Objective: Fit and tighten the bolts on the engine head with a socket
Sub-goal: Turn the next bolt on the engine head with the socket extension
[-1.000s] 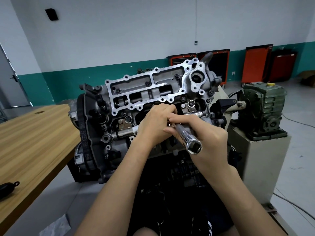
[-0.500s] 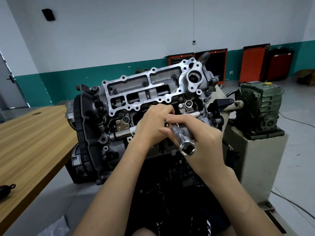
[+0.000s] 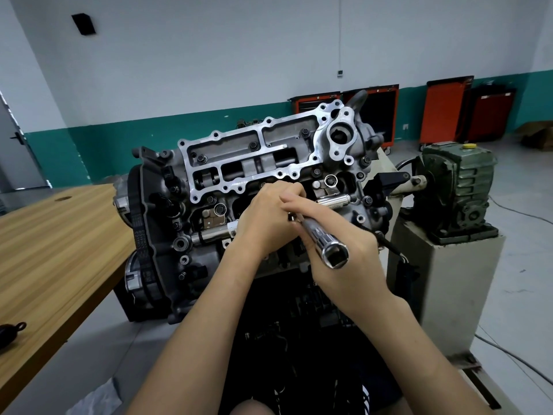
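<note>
The engine head, grey cast metal with a bright machined frame and several dark bolts, stands tilted toward me on a stand. My right hand holds a long chrome socket whose square drive end points at me; its far end runs down into the head and is hidden by my fingers. My left hand curls around the socket's far end at the head, fingers bent against the right fingers. The bolt under the socket is hidden.
A wooden table lies to the left, with a small black object at its near edge. A green gearbox sits on a beige pedestal to the right. Orange tool cabinets line the back wall. A cable crosses the floor.
Both hands stay on the socket at the same spot on the head. The socket's near end has shifted slightly, and the view has moved a little.
</note>
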